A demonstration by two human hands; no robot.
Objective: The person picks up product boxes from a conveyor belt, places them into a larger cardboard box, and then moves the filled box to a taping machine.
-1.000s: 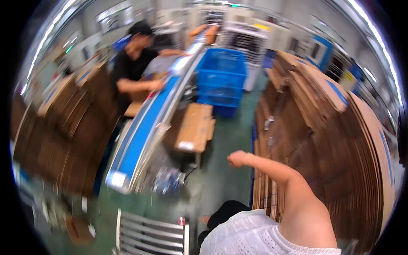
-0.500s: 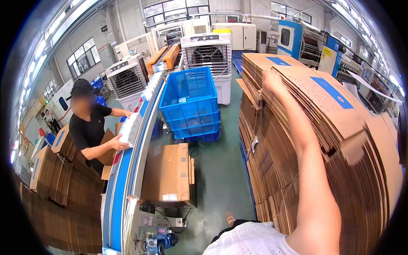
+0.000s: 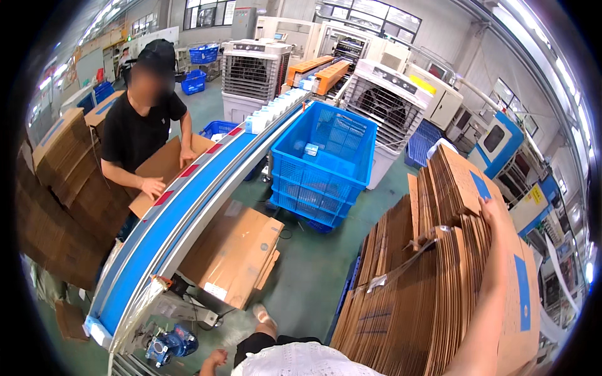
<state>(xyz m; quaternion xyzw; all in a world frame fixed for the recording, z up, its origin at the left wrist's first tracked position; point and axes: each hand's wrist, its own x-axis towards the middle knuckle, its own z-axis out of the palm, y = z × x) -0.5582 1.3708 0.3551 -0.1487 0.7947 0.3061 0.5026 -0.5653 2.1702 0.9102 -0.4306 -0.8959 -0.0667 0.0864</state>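
My right arm reaches out over a tall stack of flattened cardboard cartons (image 3: 439,294). My right hand (image 3: 494,212) rests on the stack's upper face beside a blue printed patch, fingers extended against the cardboard; I see nothing gripped in it. Down at the lower edge, my left hand (image 3: 217,358) hangs beside my leg, its fingers loosely curled, with nothing visible in them. A strap (image 3: 407,263) with a white tag lies across the front of the stack.
A blue conveyor (image 3: 188,207) carries white packs (image 3: 276,109) at its far end. A co-worker (image 3: 141,125) across it handles an open carton (image 3: 169,164). Blue crates (image 3: 323,178) stand mid-floor. A cardboard box (image 3: 232,250) and a motor (image 3: 170,343) sit by the conveyor.
My view has turned and tilted. My right hand has shifted along the carton stack's top, and my left hand has come into sight. The co-worker has let go of the white packs and now touches a carton.
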